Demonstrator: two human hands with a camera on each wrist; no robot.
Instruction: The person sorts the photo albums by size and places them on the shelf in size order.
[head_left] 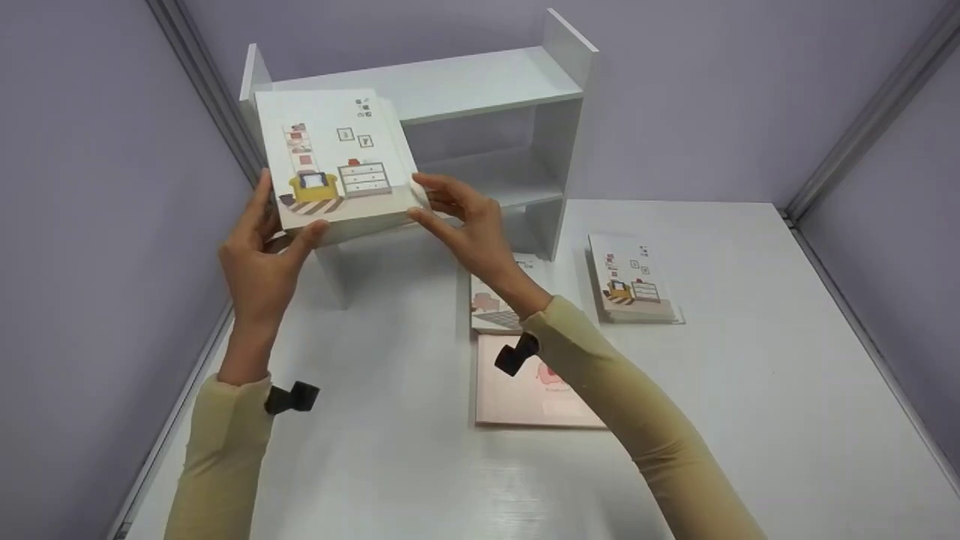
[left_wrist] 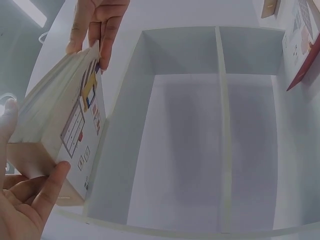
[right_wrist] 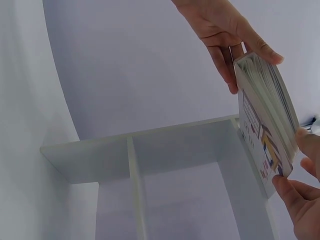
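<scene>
A thick white book (head_left: 337, 161), its cover drawn with a yellow armchair and a chest of drawers, is held up by both hands in front of the shelf's upper left. My left hand (head_left: 262, 270) grips its lower left corner, with the thumb on the front edge. At the right edge, my right hand (head_left: 472, 225) pinches the book between thumb and fingers. Both wrist views show the tilted book, the page edges fanned slightly in the right wrist view (right_wrist: 272, 100). Behind it stands a white shelf (head_left: 480, 75), partly hidden by the book.
On the white table (head_left: 750, 375), a similar book (head_left: 634, 277) lies right of the shelf. Near the shelf's foot lies a white book (head_left: 491, 300), partly behind the right arm, and a pink book (head_left: 510, 405) lies closer. Lilac walls (head_left: 712, 97) enclose the table.
</scene>
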